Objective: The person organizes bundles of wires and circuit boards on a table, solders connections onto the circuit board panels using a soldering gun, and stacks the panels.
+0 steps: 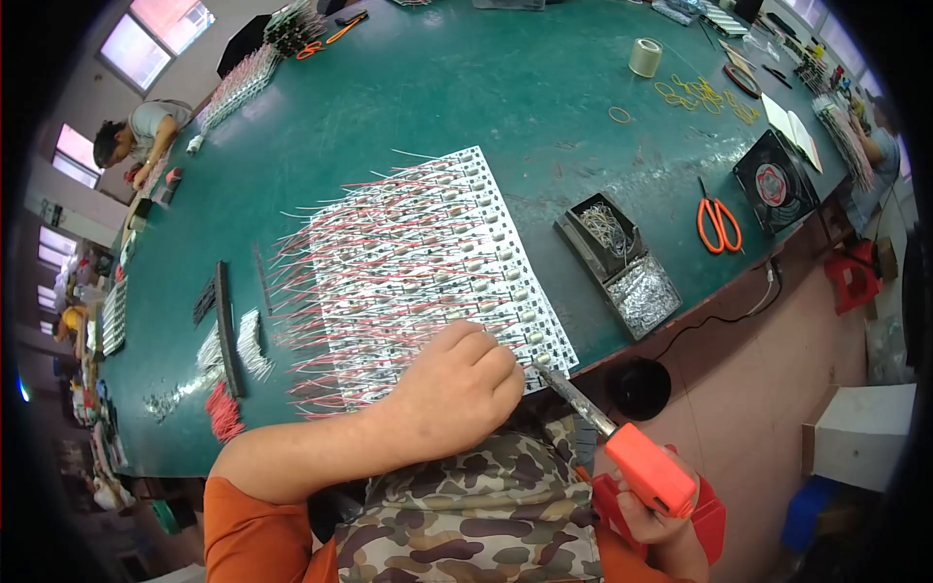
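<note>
A white panel of circuit boards (515, 282) lies on the green table in front of me. Rows of small components cover it, and red and white wires (301, 277) stick out past its left side. My left hand (457, 379) rests over the panel's near edge with curled fingers; whatever they pinch is hidden beneath. Below the panel's near right corner, my right hand (651, 515) is wrapped around the red handle of a soldering iron (646, 466). The iron's metal tip reaches the board's edge beside my left fingers.
Right of the panel sits a black box (593, 243) of metal bits, then orange-handled scissors (719, 223) and a black fan (775, 183). Cut wire bundles (224, 410) and a dark strip (226, 330) lie left. People (146, 136) work at the far left and right.
</note>
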The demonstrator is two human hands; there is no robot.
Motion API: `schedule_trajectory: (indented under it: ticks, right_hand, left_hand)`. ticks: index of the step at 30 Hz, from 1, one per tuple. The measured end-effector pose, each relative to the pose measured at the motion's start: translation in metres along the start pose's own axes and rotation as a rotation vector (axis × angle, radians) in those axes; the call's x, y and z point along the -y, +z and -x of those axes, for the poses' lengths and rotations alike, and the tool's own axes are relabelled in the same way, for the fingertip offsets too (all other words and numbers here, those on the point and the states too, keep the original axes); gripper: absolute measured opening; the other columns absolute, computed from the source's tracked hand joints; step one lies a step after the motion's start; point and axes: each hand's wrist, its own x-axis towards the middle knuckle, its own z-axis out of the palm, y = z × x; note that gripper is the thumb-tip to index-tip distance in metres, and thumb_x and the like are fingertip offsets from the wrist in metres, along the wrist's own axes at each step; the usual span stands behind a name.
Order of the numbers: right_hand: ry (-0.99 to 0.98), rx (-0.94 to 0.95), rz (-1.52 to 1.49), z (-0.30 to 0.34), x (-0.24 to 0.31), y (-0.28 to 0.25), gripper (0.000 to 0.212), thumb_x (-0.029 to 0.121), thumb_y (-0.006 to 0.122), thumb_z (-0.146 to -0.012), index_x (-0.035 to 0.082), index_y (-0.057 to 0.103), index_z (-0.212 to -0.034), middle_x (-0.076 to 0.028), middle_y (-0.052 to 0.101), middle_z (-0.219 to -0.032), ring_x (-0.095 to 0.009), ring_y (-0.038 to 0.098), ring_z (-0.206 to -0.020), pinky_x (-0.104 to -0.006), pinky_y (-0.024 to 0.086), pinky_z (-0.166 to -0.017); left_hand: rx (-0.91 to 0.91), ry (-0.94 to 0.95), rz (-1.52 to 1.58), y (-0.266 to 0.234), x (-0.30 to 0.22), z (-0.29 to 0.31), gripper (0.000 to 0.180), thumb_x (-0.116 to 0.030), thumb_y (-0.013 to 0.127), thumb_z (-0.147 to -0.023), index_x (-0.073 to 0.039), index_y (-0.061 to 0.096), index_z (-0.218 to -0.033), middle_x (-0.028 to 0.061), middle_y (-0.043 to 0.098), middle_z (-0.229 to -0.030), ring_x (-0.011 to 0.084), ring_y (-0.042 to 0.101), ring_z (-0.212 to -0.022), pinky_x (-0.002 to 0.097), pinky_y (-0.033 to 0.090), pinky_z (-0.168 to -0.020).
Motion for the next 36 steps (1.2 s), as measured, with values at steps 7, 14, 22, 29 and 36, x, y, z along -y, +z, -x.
schedule_trajectory:
  ticks: [7,14,22,29,36]
  right_hand:
    - [0.046,-0.001,-0.105,-0.024,0.013,-0.004,0.054,0.014,0.075,-0.080,-0.008,0.052,-0.124,-0.015,0.067,-0.098,-0.028,0.069,-0.072,-0.0355,0.055,-0.064]
    - [-0.006,0.086,0.025,-0.034,0.020,-0.011,0.046,0.009,0.073,-0.082,-0.007,0.054,-0.121,-0.016,0.067,-0.101,-0.028,0.069,-0.071,-0.0334,0.053,-0.058]
    - [0.094,0.022,0.069,-0.006,0.017,-0.012,0.046,0.009,0.076,-0.072,0.010,0.063,-0.116,-0.013,0.062,-0.107,-0.030,0.066,-0.085,-0.0376,0.053,-0.065]
    - [0.063,0.125,0.308,0.007,0.017,-0.013,0.060,0.007,0.072,-0.071,0.029,0.058,-0.125,-0.011,0.061,-0.110,-0.033,0.061,-0.096,-0.0413,0.052,-0.067]
    - [0.131,0.087,0.230,0.032,0.012,-0.007,0.063,0.004,0.072,-0.070,0.028,0.057,-0.127,-0.008,0.063,-0.109,-0.032,0.062,-0.092,-0.0407,0.052,-0.069]
  left_hand:
    - [0.036,-0.008,0.002,-0.001,0.000,-0.002,0.024,-0.015,0.064,-0.073,-0.003,0.067,-0.093,0.0063,0.058,-0.084,0.0259,0.060,-0.086,0.0399,0.050,-0.081]
    - [0.075,-0.018,0.007,-0.003,0.000,-0.003,0.023,-0.015,0.063,-0.074,-0.004,0.067,-0.093,0.0060,0.058,-0.085,0.0259,0.060,-0.087,0.0392,0.049,-0.081]
    - [0.081,-0.014,0.005,-0.005,0.000,-0.004,0.023,-0.016,0.063,-0.074,-0.004,0.066,-0.094,0.0060,0.058,-0.085,0.0257,0.060,-0.087,0.0389,0.049,-0.080]
    - [0.081,-0.015,0.010,-0.004,-0.001,-0.003,0.023,-0.015,0.063,-0.075,-0.004,0.066,-0.094,0.0062,0.059,-0.087,0.0261,0.060,-0.087,0.0393,0.050,-0.081]
    - [-0.005,-0.100,0.148,-0.010,-0.003,0.003,0.024,-0.013,0.063,-0.078,-0.006,0.067,-0.101,0.0064,0.060,-0.090,0.0272,0.060,-0.087,0.0419,0.049,-0.081]
